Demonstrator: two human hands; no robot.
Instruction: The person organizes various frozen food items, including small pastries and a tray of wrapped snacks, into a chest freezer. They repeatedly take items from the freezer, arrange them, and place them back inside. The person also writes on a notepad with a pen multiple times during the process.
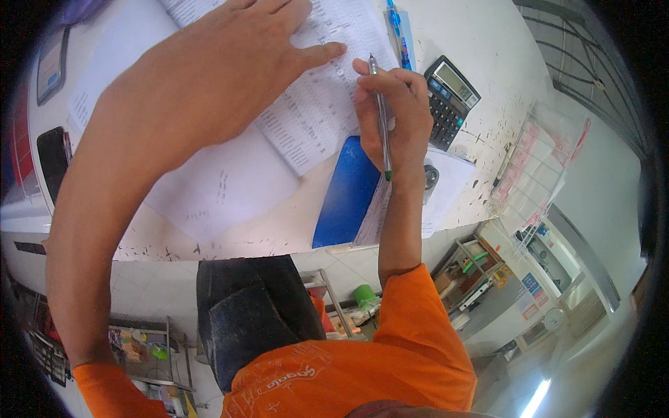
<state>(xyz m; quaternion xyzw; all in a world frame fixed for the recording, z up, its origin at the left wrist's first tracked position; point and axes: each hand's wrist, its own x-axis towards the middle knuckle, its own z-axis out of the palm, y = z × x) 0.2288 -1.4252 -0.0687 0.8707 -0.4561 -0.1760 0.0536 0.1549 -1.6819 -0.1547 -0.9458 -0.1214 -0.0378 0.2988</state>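
My left hand [251, 63] lies flat with fingers stretched out over printed sheets [306, 129], its thumb pointing right across rows of small print. Just right of it, my right hand [411, 115] grips a slim clear pen [382, 125] with a green end. The pen's tip points away from me, over the right edge of the sheets. Under the right wrist lie a blue folder [341, 198] and more papers. A black calculator [449, 101] sits right beside the right hand. Beyond that hand rests a blue pen [397, 31].
White paper [219, 184] with faint writing lies nearer me on the worn white table [272, 233]. A phone [52, 66] and a dark phone-like thing [51, 164] are at the left. A wire basket [533, 171] holding papers stands at the right edge.
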